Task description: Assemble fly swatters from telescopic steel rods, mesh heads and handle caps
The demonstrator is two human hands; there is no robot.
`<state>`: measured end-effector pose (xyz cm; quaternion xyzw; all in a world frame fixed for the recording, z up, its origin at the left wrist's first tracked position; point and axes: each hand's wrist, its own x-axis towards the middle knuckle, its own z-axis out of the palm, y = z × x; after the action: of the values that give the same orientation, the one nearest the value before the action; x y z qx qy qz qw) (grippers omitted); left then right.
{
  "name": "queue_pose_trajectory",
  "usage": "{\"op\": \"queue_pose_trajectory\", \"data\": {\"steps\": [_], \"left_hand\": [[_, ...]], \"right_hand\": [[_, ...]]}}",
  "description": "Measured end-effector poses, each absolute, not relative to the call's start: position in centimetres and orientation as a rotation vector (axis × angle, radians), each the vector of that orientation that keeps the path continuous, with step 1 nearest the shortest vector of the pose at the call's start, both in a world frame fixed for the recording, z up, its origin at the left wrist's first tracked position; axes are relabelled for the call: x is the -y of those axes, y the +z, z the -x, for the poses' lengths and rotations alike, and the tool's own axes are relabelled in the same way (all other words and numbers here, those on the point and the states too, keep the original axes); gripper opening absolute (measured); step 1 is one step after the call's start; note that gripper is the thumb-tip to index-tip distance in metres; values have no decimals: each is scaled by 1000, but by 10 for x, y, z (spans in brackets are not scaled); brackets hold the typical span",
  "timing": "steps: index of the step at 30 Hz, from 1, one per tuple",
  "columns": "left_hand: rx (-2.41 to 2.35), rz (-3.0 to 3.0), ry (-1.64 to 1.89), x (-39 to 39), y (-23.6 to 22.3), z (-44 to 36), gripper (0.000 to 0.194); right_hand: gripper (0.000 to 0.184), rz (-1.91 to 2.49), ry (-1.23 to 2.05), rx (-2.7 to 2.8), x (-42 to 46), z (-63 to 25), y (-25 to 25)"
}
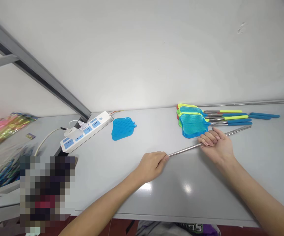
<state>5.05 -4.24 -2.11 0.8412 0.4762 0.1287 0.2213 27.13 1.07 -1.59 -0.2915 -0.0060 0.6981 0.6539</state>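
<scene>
A thin metal telescopic rod [184, 150] slants across the front of the table, held between both hands. My left hand [154, 165] is closed on its left end, thumb and fingers pinching it. Farther along, my right hand [217, 146] has its fingers curled round the rod, palm turned up; the rod's right end sticks out past it. A blue fly swatter head [123, 128] lies flat to the left, without a handle. Just behind my right hand is a pile of fly swatters [193, 123] with blue, green and yellow heads, metal shafts and coloured grips.
Two loose blue handle grips [264, 115] lie right of the pile. A metal rod [250, 103] runs along the wall. At left stands a white power strip [86, 131] with plugs and a cable. Bagged colourful items [10, 127] lie farther left, near a grey metal frame [38, 70].
</scene>
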Motion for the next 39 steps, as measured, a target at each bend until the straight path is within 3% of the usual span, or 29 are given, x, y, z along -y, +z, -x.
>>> {"op": "queue_pose_trajectory", "data": {"steps": [39], "left_hand": [[-1361, -2342, 352, 45, -35, -47, 33]], "right_hand": [[39, 583, 1489, 71, 7, -248, -27]]}}
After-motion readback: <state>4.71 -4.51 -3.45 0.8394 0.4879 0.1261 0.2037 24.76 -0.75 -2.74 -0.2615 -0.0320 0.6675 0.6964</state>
